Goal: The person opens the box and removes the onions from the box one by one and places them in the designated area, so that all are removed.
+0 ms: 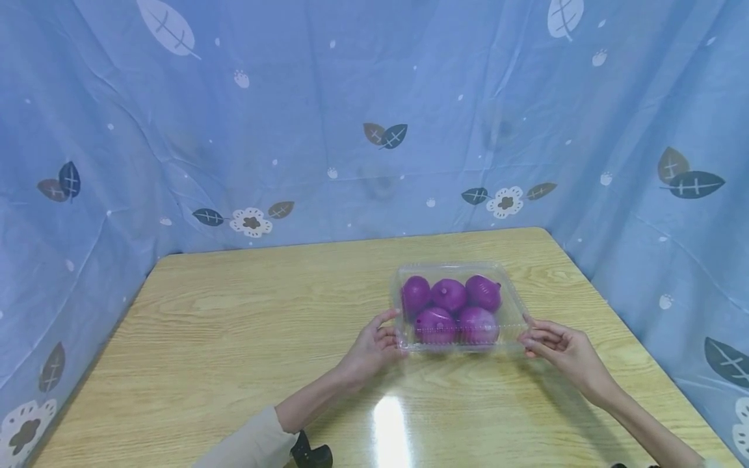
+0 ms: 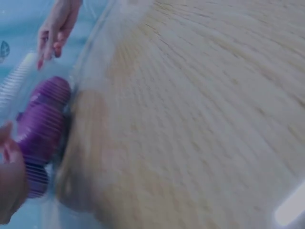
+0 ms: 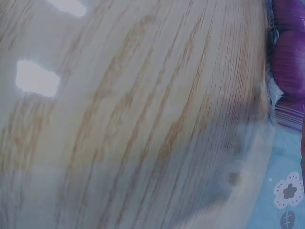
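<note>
A clear plastic box (image 1: 513, 305) with several purple onions (image 1: 448, 296) inside is at the right half of the table; its lid looks closed. My left hand (image 1: 374, 348) grips the near left corner, thumb along the side. At the near right corner, my right hand (image 1: 558, 351) pinches the rim between thumb and fingers. In the left wrist view the onions (image 2: 40, 129) show through ribbed plastic, with the left hand (image 2: 12, 183) at the edge and the right hand (image 2: 57, 31) beyond. Whether the box touches the table cannot be told.
The wooden table (image 1: 234, 331) extends to the left of the box. A blue patterned curtain (image 1: 328, 117) hangs behind it and along both sides. Bright light reflects off the tabletop near the front, and a black wrist device (image 1: 310, 452) shows at the left sleeve.
</note>
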Action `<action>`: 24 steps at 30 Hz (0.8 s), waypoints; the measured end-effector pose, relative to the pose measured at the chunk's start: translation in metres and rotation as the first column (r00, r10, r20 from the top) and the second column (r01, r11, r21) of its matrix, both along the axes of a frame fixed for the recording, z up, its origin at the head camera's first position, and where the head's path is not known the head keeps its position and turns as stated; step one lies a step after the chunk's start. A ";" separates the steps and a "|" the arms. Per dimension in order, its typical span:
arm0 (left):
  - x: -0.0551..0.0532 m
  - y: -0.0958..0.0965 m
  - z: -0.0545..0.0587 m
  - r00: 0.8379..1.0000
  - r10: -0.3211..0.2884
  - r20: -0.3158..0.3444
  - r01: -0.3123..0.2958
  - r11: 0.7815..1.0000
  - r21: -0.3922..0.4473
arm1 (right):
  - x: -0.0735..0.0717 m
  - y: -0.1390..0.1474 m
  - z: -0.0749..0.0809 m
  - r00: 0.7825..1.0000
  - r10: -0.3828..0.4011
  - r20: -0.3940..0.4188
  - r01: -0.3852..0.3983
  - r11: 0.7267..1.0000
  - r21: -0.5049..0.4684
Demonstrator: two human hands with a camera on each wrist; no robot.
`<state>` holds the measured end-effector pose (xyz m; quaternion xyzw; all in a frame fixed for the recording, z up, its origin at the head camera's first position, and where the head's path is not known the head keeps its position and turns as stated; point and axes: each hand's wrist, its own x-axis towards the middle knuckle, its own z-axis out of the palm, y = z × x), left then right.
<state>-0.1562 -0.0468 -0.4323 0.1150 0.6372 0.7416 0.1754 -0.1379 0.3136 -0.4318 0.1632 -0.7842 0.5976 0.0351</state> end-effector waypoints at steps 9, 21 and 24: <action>0.006 0.002 -0.001 1.000 0.030 0.004 -0.030 0.997 -0.075 | -0.001 -0.002 0.003 1.000 0.002 0.017 -0.002 1.000 -0.020; -0.028 -0.019 0.027 0.651 -0.194 -0.734 -0.246 0.861 -0.445 | -0.002 -0.003 0.002 0.986 0.100 -0.136 -0.115 0.988 -0.105; -0.030 -0.019 0.031 0.564 -0.280 -0.777 -0.267 0.829 -0.492 | -0.004 -0.005 0.002 0.987 0.107 -0.123 -0.122 0.984 -0.126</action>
